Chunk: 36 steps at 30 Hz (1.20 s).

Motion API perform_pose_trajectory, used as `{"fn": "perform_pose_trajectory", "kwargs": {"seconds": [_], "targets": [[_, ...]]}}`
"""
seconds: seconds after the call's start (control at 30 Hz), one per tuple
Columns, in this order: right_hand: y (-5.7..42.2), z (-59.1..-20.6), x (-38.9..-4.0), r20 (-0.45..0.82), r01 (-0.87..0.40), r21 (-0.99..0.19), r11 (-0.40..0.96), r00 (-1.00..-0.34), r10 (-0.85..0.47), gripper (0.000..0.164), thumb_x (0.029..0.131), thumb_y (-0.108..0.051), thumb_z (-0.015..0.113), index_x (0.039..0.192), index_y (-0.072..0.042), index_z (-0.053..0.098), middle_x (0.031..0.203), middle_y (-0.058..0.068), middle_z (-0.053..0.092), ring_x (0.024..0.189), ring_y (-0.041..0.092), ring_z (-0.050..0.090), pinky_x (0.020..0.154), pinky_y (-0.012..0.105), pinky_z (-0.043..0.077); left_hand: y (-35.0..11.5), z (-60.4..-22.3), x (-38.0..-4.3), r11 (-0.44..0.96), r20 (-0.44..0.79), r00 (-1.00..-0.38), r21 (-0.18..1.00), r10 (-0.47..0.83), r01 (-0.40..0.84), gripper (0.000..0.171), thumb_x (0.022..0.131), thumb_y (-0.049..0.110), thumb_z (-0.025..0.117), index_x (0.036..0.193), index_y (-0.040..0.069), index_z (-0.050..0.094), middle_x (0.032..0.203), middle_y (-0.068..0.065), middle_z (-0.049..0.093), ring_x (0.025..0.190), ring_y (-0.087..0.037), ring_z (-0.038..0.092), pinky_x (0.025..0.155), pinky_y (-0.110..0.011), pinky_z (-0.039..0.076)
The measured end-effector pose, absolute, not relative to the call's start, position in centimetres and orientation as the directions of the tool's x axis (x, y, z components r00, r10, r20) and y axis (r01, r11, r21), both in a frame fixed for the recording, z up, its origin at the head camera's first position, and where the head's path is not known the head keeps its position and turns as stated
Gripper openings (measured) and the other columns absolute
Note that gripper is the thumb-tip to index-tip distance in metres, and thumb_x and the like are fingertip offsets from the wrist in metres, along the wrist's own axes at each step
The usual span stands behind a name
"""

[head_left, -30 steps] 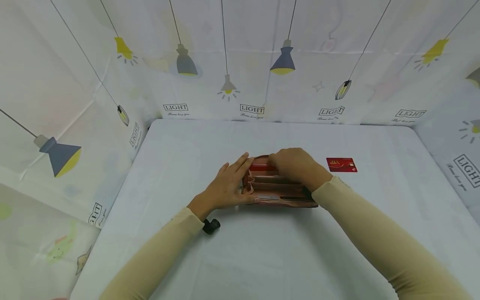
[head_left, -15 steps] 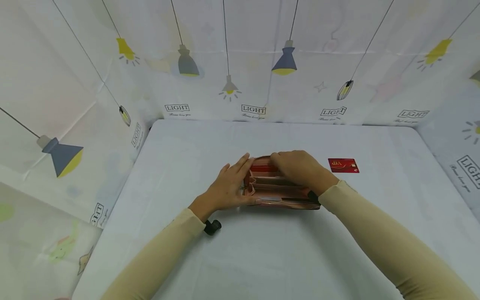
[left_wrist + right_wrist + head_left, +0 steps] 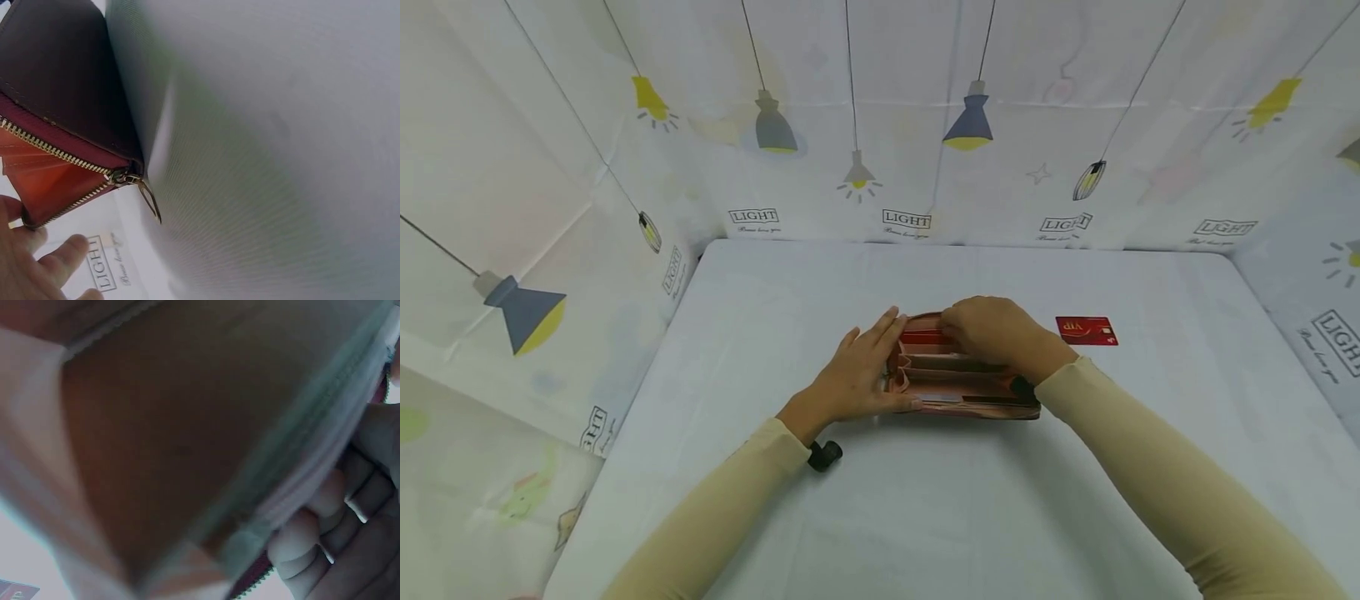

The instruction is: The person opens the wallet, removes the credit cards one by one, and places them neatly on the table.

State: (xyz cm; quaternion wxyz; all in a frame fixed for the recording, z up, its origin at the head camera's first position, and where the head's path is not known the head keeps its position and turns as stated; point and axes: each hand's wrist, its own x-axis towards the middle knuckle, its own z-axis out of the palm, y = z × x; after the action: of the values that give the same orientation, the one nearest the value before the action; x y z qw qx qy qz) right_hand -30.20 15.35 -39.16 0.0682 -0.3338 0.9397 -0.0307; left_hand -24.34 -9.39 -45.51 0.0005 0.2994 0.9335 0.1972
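Note:
An unzipped long wallet (image 3: 958, 385) stands on the table with its pink, divided inside facing up. My left hand (image 3: 853, 379) spans its left end, fingers spread and nearly straight at the far side, thumb on the near edge. My right hand (image 3: 1000, 329) reaches over the right half, its curled fingers gripping the far side by the rear slot. A red strip, seemingly a card (image 3: 925, 337), shows in that slot; the fingertips are hidden from above. The right wrist view has the curled fingers (image 3: 297, 540) against the wallet's lining. A brass zipper pull (image 3: 150, 201) hangs from the wallet.
A red VIP card (image 3: 1087, 331) lies flat on the white table (image 3: 760, 300), right of the wallet. Card edges (image 3: 940, 398) show in the near slot. A black wrist camera (image 3: 825, 455) sits under the left wrist. Lamp-printed cloth (image 3: 820, 183) hangs behind the table.
The right hand shifts slightly at the wallet's far side, dipping and then rising a little. The left hand, wallet and VIP card keep their places.

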Motion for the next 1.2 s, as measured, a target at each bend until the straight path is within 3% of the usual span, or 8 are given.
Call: {"fn": "perform_pose_trajectory", "kwargs": {"seconds": [0.1,0.47,0.6,0.8,0.9,1.2], "targets": [[15.5,-39.3,-30.2,-0.088,-0.628,-0.123,0.768,-0.764,-0.639,0.014,0.106,-0.019,0.061,0.094,-0.016,0.069,0.081,-0.004,0.066,0.074,0.017,0.059,0.076,0.042,0.058,-9.4,-45.5,-24.4,0.747,0.114,-0.821,0.361,0.559,0.558,0.124,0.084,0.076,0.07,0.169,0.012,0.008,0.176,-0.005,0.007,0.158,-0.026,0.026,0.124,-0.061,0.021],[15.9,-39.4,-30.0,-0.042,-0.652,-0.202,0.731,-0.74,-0.672,0.021,0.106,-0.016,0.061,0.085,-0.015,0.058,0.073,-0.005,0.055,0.068,0.017,0.052,0.068,0.036,0.05,-9.2,-45.5,-24.3,0.761,0.091,-0.828,0.351,0.553,0.546,0.129,0.082,0.077,0.072,0.169,0.009,0.004,0.176,-0.008,0.009,0.16,-0.022,0.017,0.126,-0.059,0.019],[15.8,-39.1,-29.7,-0.028,-0.652,-0.208,0.729,-0.741,-0.671,0.017,0.106,-0.015,0.06,0.089,-0.014,0.062,0.074,-0.005,0.057,0.069,0.017,0.054,0.069,0.037,0.052,-9.2,-45.5,-24.2,0.761,0.092,-0.829,0.352,0.551,0.545,0.13,0.081,0.076,0.073,0.169,0.01,0.003,0.176,-0.007,0.008,0.16,-0.022,0.018,0.126,-0.058,0.019],[14.7,-38.7,-29.6,0.031,-0.699,-0.075,0.711,-0.714,-0.699,0.012,0.102,-0.019,0.067,0.098,-0.013,0.077,0.08,-0.003,0.061,0.066,0.014,0.053,0.066,0.036,0.056,-9.6,-45.6,-24.1,0.776,0.087,-0.831,0.318,0.549,0.545,0.127,0.081,0.078,0.071,0.17,0.02,0.0,0.176,-0.002,0.001,0.159,-0.023,0.023,0.126,-0.058,0.02],[14.4,-38.8,-29.6,0.06,-0.71,-0.035,0.704,-0.704,-0.708,0.013,0.102,-0.018,0.069,0.095,-0.012,0.078,0.08,-0.001,0.059,0.064,0.013,0.051,0.063,0.033,0.055,-9.7,-45.6,-24.1,0.777,0.092,-0.828,0.302,0.553,0.552,0.126,0.082,0.079,0.069,0.17,0.02,0.0,0.176,-0.002,0.002,0.159,-0.023,0.023,0.126,-0.058,0.019],[15.8,-39.8,-29.8,0.132,-0.726,-0.164,0.668,-0.687,-0.714,0.013,0.099,-0.008,0.069,0.093,-0.011,0.079,0.077,-0.002,0.058,0.064,0.013,0.051,0.061,0.032,0.051,-9.0,-45.4,-24.3,0.79,0.077,-0.826,0.258,0.558,0.557,0.132,0.078,0.085,0.067,0.169,0.012,0.006,0.176,-0.005,0.009,0.158,-0.022,0.023,0.126,-0.058,0.017]]}}
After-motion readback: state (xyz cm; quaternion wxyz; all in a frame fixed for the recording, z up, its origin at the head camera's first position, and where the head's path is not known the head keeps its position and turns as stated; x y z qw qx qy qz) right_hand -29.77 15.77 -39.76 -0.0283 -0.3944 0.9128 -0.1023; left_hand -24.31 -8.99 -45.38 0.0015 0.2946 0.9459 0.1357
